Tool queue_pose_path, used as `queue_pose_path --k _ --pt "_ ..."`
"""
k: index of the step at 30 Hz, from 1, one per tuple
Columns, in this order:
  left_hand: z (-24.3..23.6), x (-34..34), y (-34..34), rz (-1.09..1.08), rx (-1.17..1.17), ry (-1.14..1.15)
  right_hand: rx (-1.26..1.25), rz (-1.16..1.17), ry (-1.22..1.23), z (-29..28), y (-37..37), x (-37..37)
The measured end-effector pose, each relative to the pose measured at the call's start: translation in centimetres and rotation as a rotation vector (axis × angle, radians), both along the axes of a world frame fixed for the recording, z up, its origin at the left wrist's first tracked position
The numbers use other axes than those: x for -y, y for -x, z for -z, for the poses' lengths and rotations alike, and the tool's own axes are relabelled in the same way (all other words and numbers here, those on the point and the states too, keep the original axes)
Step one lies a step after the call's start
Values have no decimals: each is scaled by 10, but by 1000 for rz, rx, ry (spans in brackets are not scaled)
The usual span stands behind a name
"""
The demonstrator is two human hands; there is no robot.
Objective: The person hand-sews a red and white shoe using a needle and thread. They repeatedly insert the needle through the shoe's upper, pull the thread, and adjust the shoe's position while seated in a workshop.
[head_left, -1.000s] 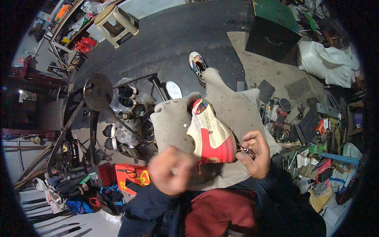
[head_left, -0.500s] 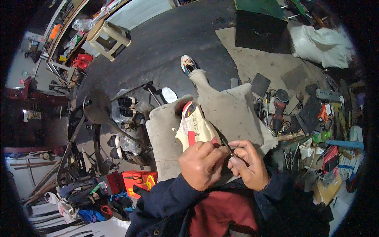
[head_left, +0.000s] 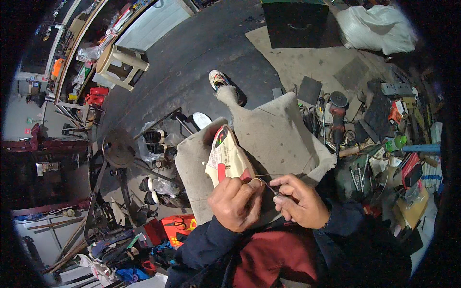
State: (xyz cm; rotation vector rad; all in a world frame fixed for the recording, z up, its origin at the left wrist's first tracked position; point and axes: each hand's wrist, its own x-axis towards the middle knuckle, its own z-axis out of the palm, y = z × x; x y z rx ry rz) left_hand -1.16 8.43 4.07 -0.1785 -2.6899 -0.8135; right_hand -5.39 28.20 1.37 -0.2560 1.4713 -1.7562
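Observation:
A cream shoe [head_left: 232, 157] with red patches lies across the grey cloth over my lap. My left hand [head_left: 235, 202] is closed on its near end, fingers curled, hiding that part. Close to its right, my right hand [head_left: 301, 200] pinches a thin dark tool [head_left: 267, 185] between thumb and fingers. The tool's tip points toward the left hand and the shoe's edge. A small yellowish loop [head_left: 260, 181] shows by the left fingertips; whether it is thread or a ring is unclear.
The grey cloth [head_left: 283, 132] covers my legs. On the left stands a metal stand with a round plate [head_left: 119, 148], near several shoes and a red box [head_left: 178, 227]. An angle grinder [head_left: 338, 115] and scattered tools lie right. Farther off are a stool [head_left: 122, 67] and white sack [head_left: 377, 29].
My hands have drawn slightly apart, and more of the thin dark tool shows between them. The left hand still grips the shoe. The whole view has shifted a little.

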Motion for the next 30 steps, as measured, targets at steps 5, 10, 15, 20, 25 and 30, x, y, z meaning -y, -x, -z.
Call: queue_pose_path --k 5,10,15,20,25,30 --pt "5 -2 -1 -32 -36 -11 -40 0 -21 6 8 8" --pt "9 -1 3 -40 -119 -5 -461 83 -57 15 21 14" --pt "9 -3 2 -100 -106 -16 -565 23 -119 13 39 11" --pt "8 -3 3 -134 -80 -27 -607 -27 -89 12 52 4" --pt "8 -3 2 -127 -56 -34 -380 38 276 26 56 -2" --pt "6 -1 2 -124 -31 -57 286 895 767 25 119 -50"
